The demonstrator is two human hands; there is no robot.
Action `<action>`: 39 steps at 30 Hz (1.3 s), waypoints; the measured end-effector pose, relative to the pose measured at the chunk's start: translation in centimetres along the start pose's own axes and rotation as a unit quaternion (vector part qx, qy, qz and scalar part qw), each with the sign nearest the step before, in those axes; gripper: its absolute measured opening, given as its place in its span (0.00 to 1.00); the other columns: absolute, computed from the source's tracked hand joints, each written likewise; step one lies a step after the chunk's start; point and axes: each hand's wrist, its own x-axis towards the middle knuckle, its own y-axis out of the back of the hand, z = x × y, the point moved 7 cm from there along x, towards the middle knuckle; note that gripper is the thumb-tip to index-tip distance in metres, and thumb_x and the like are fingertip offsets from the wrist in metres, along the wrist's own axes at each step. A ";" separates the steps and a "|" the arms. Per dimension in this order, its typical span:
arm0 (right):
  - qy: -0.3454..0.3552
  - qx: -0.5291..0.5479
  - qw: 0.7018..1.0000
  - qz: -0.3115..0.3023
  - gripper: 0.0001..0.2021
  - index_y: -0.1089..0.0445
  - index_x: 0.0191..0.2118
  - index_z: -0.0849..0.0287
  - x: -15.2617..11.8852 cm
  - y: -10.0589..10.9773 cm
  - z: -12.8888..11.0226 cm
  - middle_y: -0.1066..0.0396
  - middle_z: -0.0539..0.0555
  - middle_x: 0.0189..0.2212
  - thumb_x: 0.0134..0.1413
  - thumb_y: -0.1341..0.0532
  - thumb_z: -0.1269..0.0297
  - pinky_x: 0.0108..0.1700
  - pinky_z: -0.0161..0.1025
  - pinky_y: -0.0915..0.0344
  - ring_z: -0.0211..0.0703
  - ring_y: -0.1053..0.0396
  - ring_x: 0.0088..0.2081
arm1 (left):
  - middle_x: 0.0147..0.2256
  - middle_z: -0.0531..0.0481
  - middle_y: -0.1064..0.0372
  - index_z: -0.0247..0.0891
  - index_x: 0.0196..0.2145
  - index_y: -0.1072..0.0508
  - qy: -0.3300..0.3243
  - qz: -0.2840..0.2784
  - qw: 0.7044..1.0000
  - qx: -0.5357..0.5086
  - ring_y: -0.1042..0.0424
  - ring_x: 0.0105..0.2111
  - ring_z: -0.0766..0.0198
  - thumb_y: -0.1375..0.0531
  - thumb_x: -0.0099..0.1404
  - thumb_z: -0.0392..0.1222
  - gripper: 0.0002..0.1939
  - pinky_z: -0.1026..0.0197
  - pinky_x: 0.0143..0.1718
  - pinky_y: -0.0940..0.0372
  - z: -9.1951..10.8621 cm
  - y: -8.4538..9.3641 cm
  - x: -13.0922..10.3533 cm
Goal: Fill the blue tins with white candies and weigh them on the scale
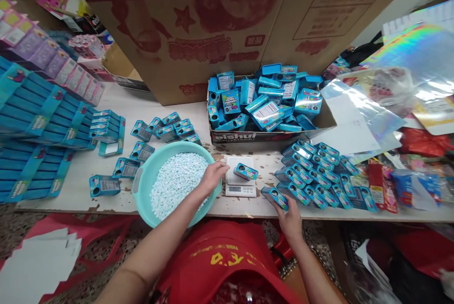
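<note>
My left hand (212, 175) hovers over the right rim of a teal basin (145, 176) filled with small pale blue tablets (177, 181); its fingers are curled and whether it holds tablets is hidden. A blue tin (245, 171) lies on a small white scale (240, 182) just right of that hand. My right hand (289, 210) grips another blue tin (275, 196) at the table's front edge, beside rows of similar tins (319, 176).
A shallow carton (248, 136) heaped with blue tins stands behind the scale. A big cardboard box (227, 25) rises at the back. Loose tins (159, 129) and stacked blue display trays (35, 129) lie left. Holographic bags (397, 86) lie right.
</note>
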 end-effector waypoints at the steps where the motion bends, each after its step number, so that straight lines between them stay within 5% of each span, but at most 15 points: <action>1: 0.002 -0.004 1.000 0.003 0.24 0.36 0.44 0.60 0.0 0.1 -0.1 0.33 0.58 0.37 0.56 0.48 0.42 0.42 0.48 0.36 0.50 0.34 0.40 | 0.19 0.55 0.38 0.34 0.24 0.28 -0.022 -0.017 0.999 0.025 0.44 0.19 0.73 0.34 0.49 0.44 0.10 0.69 0.18 0.53 0.3 -0.7 0.2; 6: 0.079 -0.071 0.993 0.061 0.23 0.38 0.48 0.62 -0.5 1.6 -3.8 0.34 0.64 0.43 0.56 0.45 0.47 0.48 0.54 0.38 0.55 0.37 0.47 | 0.12 0.62 0.57 0.34 0.26 0.30 0.059 -0.043 0.997 -0.019 0.58 0.12 0.76 0.36 0.50 0.52 0.17 0.68 0.15 0.63 0.0 -0.9 0.7; 10: 0.098 -0.009 0.988 0.122 0.30 0.44 0.56 0.61 0.2 0.5 -8.4 0.39 0.66 0.50 0.50 0.36 0.55 0.53 0.54 0.40 0.55 0.41 0.54 | 0.15 0.59 0.47 0.33 0.30 0.30 0.073 0.001 0.995 -0.074 0.53 0.12 0.77 0.33 0.46 0.50 0.19 0.69 0.15 0.66 0.0 1.2 1.0; 13: -0.017 0.155 0.987 0.038 0.30 0.44 0.55 0.61 3.2 -3.9 -9.3 0.39 0.65 0.50 0.49 0.38 0.51 0.48 0.50 0.36 0.53 0.38 0.50 | 0.21 0.55 0.40 0.32 0.32 0.28 0.076 0.025 0.991 -0.107 0.47 0.15 0.77 0.33 0.46 0.48 0.20 0.70 0.14 0.64 -0.4 2.1 0.7; 16: -0.098 0.260 0.956 -0.098 0.25 0.36 0.44 0.61 6.4 -7.6 -10.2 0.31 0.58 0.37 0.45 0.39 0.46 0.42 0.49 0.34 0.50 0.33 0.39 | 0.23 0.53 0.39 0.30 0.31 0.27 0.085 0.038 0.985 -0.144 0.45 0.16 0.76 0.34 0.48 0.50 0.19 0.71 0.14 0.61 -0.7 2.3 0.2; 21: -0.046 0.300 0.916 -0.264 0.19 0.32 0.41 0.58 8.6 -6.1 -15.6 0.28 0.54 0.37 0.48 0.37 0.50 0.43 0.42 0.35 0.46 0.32 0.38 | 0.25 0.50 0.36 0.30 0.32 0.25 0.085 0.066 0.978 -0.177 0.41 0.19 0.74 0.37 0.52 0.58 0.25 0.70 0.16 0.54 0.0 3.1 -0.7; 27: -0.050 0.270 0.842 -0.463 0.19 0.30 0.41 0.59 4.9 -8.3 -21.1 0.26 0.52 0.34 0.49 0.37 0.50 0.40 0.40 0.35 0.46 0.31 0.36 | 0.23 0.48 0.33 0.30 0.25 0.25 0.102 0.055 0.974 -0.192 0.37 0.22 0.68 0.39 0.48 0.65 0.29 0.64 0.25 0.42 0.1 3.2 -2.0; 35: -0.077 0.324 0.815 -0.474 0.19 0.31 0.39 0.58 3.2 -9.2 -21.6 0.26 0.52 0.34 0.44 0.33 0.52 0.42 0.40 0.34 0.45 0.31 0.37 | 0.14 0.56 0.49 0.35 0.17 0.36 0.086 0.133 0.968 -0.195 0.49 0.15 0.72 0.40 0.47 0.68 0.29 0.66 0.18 0.53 -1.2 5.9 -3.5; 37: -0.088 0.352 0.816 -0.451 0.19 0.31 0.39 0.58 3.5 -8.8 -21.4 0.26 0.52 0.35 0.42 0.33 0.51 0.42 0.42 0.33 0.46 0.30 0.37 | 0.16 0.53 0.44 0.36 0.20 0.34 0.037 0.154 0.981 -0.108 0.44 0.18 0.69 0.44 0.52 0.68 0.29 0.65 0.21 0.48 -0.2 7.8 -3.6; 39: -0.104 0.366 0.830 -0.409 0.20 0.31 0.39 0.57 4.0 -8.5 -21.0 0.26 0.53 0.36 0.43 0.33 0.50 0.42 0.43 0.33 0.47 0.30 0.37 | 0.28 0.46 0.32 0.37 0.27 0.28 -0.047 0.198 0.978 0.050 0.33 0.31 0.61 0.45 0.56 0.65 0.26 0.60 0.32 0.38 1.9 9.9 -4.1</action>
